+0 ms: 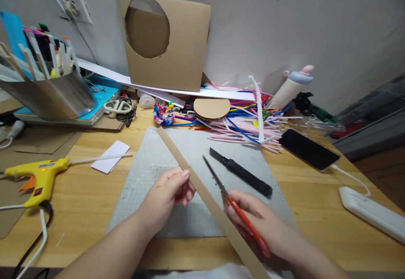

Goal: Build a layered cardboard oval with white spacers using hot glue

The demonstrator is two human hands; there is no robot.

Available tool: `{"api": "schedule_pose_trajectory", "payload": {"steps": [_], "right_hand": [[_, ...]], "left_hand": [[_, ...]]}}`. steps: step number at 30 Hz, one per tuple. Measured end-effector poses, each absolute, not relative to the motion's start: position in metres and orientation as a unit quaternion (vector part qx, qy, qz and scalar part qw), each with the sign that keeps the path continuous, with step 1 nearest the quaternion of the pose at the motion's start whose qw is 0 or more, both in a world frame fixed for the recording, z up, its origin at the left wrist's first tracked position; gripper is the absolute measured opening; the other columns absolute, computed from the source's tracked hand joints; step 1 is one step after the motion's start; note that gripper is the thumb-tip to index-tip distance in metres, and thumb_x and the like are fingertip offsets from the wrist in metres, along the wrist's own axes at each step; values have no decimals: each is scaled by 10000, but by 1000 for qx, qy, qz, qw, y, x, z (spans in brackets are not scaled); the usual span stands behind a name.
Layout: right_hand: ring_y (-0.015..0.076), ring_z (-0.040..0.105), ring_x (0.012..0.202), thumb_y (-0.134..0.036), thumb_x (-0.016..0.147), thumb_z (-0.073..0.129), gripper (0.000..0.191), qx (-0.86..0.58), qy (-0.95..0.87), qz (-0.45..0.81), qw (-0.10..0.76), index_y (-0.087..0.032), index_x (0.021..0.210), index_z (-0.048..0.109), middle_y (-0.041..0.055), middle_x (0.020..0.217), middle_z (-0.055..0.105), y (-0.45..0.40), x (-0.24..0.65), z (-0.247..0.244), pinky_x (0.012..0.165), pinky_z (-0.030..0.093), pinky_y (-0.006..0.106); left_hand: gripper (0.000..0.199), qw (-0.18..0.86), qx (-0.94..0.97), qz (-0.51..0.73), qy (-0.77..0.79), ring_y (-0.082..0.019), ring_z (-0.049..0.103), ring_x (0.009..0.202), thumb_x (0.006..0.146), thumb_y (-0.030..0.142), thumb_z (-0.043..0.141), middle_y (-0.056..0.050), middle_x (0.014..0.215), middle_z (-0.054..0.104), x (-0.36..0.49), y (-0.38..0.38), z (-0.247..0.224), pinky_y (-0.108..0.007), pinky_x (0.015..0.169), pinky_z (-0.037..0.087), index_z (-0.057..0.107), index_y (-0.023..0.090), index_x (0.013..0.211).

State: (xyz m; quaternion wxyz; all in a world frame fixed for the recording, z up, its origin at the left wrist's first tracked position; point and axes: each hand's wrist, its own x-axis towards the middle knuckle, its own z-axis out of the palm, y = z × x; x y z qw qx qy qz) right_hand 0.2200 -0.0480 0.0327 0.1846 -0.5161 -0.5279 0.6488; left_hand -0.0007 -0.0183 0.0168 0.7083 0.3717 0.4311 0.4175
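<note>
My left hand [172,190] pinches a long, narrow cardboard strip [207,199] between thumb and fingers. The strip runs slantwise over a grey cutting mat [139,177] and leaves the view at the bottom. In my right hand [249,215] is a pair of red-handled scissors [236,207], their dark blades pointing up and away beside the strip. The blades look closed, apart from the strip. Part of the right hand's grip is hidden behind the handle and the strip. A black utility knife [243,173] lies on the mat beyond the scissors.
A yellow glue gun [41,177] with cables lies left, near folded white paper [110,156]. Behind the mat are a cardboard panel with a round hole [186,42], a cardboard disc [211,108] and pink pipe cleaners [234,131]. A phone [310,149] and power strip [373,213] lie right.
</note>
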Motion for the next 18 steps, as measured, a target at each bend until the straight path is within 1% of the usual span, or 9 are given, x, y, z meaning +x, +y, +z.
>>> {"api": "schedule_pose_trajectory", "payload": {"steps": [2, 5, 7, 9, 11, 13, 15, 18], "right_hand": [[158, 476, 647, -567, 835, 569, 361, -517, -515, 663, 165, -215, 761, 550, -16, 680, 500, -49, 212, 37, 583, 393, 238], [219, 562, 819, -540, 848, 534, 330, -525, -513, 662, 150, -230, 821, 641, 18, 774, 605, -48, 206, 41, 715, 453, 286], [238, 572, 920, -489, 873, 507, 303, -509, -537, 659, 138, -236, 891, 674, 29, 882, 649, -46, 206, 45, 808, 455, 316], [242, 567, 1000, -457, 902, 472, 315, -484, -564, 656, 132, -245, 1000, 683, 33, 1010, 664, -43, 207, 49, 890, 435, 338], [243, 556, 1059, -455, 925, 442, 353, -471, -579, 653, 129, -252, 1103, 670, 38, 1120, 654, -42, 207, 52, 942, 414, 355], [249, 535, 1113, -471, 931, 441, 386, -472, -581, 651, 127, -251, 1168, 650, 45, 1188, 634, -41, 207, 54, 975, 397, 372], [256, 521, 1139, -468, 925, 455, 384, -477, -576, 652, 125, -247, 1169, 652, 47, 1184, 634, -41, 207, 55, 992, 387, 387], [263, 549, 1075, -416, 896, 497, 311, -494, -565, 650, 114, -242, 1068, 689, 48, 1040, 670, -41, 209, 56, 955, 415, 396]], "left_hand": [[342, 701, 376, 412, 445, -81, 447, 476, 745, 486, 600, 23, 510, 537, 1, -18, 18, -205, 489, 324, 558, 182, 593], [341, 670, 388, 413, 479, -83, 430, 470, 733, 470, 591, 27, 482, 509, 3, -15, 19, -207, 480, 310, 539, 181, 559], [337, 657, 392, 415, 491, -86, 421, 465, 723, 464, 589, 28, 474, 500, 3, -13, 19, -211, 471, 299, 532, 182, 547], [332, 652, 396, 416, 496, -88, 419, 464, 715, 459, 590, 28, 472, 501, 2, -12, 18, -217, 470, 295, 535, 181, 542], [331, 645, 401, 414, 502, -91, 419, 463, 716, 460, 585, 26, 470, 502, 2, -12, 18, -222, 472, 294, 541, 182, 541], [335, 638, 410, 410, 507, -94, 414, 459, 724, 462, 571, 27, 465, 497, 1, -12, 17, -228, 472, 289, 542, 184, 539], [341, 632, 419, 405, 511, -95, 404, 454, 731, 463, 559, 31, 456, 483, 1, -12, 17, -233, 472, 283, 537, 188, 531], [352, 627, 428, 401, 513, -95, 392, 455, 747, 461, 552, 33, 453, 474, 0, -12, 15, -237, 476, 274, 534, 189, 526]]}}
